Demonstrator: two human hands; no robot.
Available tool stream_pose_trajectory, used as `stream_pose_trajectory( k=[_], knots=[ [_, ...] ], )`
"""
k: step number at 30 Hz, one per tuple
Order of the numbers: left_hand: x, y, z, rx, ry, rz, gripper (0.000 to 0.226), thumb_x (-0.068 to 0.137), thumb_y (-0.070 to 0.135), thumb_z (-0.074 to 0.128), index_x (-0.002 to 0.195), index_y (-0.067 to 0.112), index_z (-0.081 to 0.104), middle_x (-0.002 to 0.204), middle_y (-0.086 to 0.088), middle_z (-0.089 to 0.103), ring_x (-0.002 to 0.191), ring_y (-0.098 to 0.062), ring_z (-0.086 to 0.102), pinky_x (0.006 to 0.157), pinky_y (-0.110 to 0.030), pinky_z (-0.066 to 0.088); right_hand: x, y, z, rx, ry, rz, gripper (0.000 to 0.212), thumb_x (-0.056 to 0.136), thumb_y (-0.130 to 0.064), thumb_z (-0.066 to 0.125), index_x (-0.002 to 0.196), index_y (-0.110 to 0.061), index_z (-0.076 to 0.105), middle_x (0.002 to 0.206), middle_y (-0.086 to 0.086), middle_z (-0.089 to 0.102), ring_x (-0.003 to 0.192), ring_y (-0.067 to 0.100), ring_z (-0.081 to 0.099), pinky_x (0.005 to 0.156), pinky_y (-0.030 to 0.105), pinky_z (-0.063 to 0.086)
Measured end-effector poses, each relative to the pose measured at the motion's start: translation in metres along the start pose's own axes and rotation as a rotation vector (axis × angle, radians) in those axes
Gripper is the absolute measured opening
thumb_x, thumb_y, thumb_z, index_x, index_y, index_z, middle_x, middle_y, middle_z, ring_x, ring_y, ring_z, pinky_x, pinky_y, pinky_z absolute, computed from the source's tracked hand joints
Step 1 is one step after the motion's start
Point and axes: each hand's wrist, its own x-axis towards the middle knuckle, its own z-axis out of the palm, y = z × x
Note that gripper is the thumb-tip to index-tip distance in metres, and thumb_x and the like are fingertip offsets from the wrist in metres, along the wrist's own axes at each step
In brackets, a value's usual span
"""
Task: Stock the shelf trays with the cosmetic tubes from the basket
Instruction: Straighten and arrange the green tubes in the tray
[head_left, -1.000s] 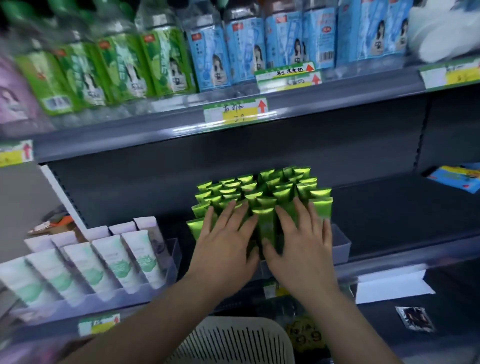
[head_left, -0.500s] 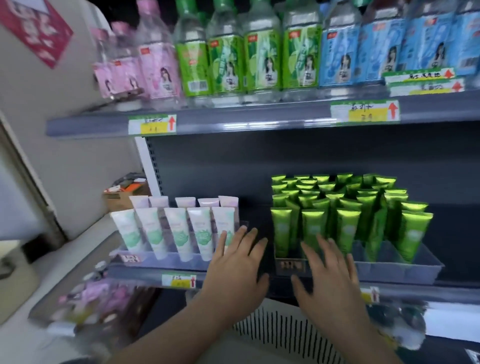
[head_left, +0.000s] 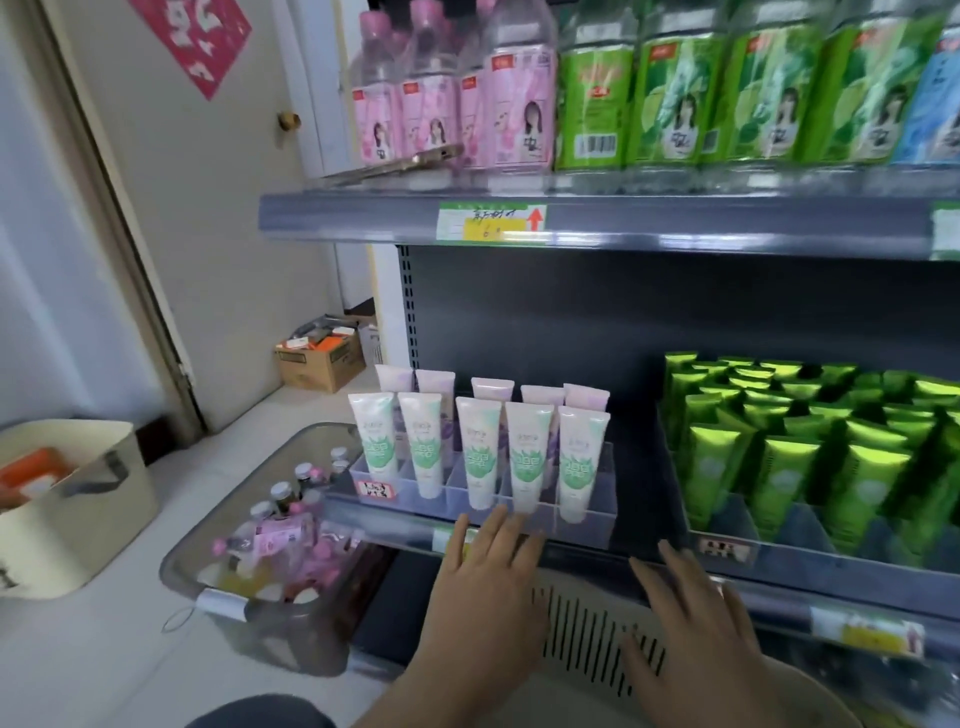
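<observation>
Both hands are out in front of the lower shelf, and both are empty. The left hand has its fingers straight and spread, tips right at the near wall of the clear tray, where white tubes stand upright in two rows; contact is hard to call. The right hand, fingers also apart, hovers near the front of the right tray, which is packed with green tubes. Beneath both hands sits the white slotted basket, its inside hidden. Pink bottles and green bottles line the upper shelf. On the floor to the left is a grey bin of small bottles.
</observation>
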Motion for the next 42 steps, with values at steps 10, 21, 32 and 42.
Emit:
stream_pose_trajectory(
  k=[10, 21, 32, 42],
  knots=[
    [-0.013, -0.058, 0.002, -0.019, 0.008, -0.091, 0.053, 0.084, 0.034, 0.049, 0.136, 0.027, 0.043, 0.151, 0.007, 0.033, 0.144, -0.016, 0.021, 0.116, -0.043, 0.008, 0.026, -0.076, 0.017, -0.013, -0.034, -0.120, 0.077, 0.041, -0.062, 0.075, 0.111, -0.028, 0.066, 0.124, 0.001, 0.062, 0.117, 0.017, 0.041, 0.096, 0.041, 0.044],
    [0.009, -0.110, 0.009, 0.085, 0.057, -0.136, 0.052, 0.068, 0.035, 0.063, 0.118, 0.023, 0.061, 0.132, -0.002, 0.058, 0.128, -0.021, 0.049, 0.104, -0.051, 0.038, 0.066, -0.129, 0.023, 0.050, -0.018, -0.159, 0.071, 0.060, -0.053, 0.058, 0.125, -0.025, 0.053, 0.132, 0.001, 0.054, 0.123, 0.019, 0.038, 0.093, 0.043, 0.042],
    [0.052, -0.153, -0.021, -0.015, 0.294, -0.203, 0.060, 0.071, 0.016, 0.074, 0.128, 0.010, 0.054, 0.137, -0.010, 0.052, 0.131, -0.027, 0.044, 0.110, -0.044, 0.024, 0.122, -0.159, -0.011, 0.268, 0.028, -0.225, 0.065, 0.077, -0.036, 0.056, 0.138, -0.023, 0.037, 0.148, -0.001, 0.033, 0.138, 0.016, 0.024, 0.107, 0.038, 0.027],
    [0.105, -0.185, -0.059, -0.189, 0.292, -0.223, 0.052, 0.082, 0.003, 0.058, 0.132, 0.012, 0.047, 0.133, -0.007, 0.050, 0.123, -0.025, 0.046, 0.101, -0.033, 0.041, 0.193, -0.180, -0.049, 0.301, 0.034, -0.337, 0.047, 0.089, -0.020, 0.056, 0.134, -0.021, 0.043, 0.141, -0.006, 0.040, 0.134, 0.010, 0.032, 0.105, 0.019, 0.019]
  ],
)
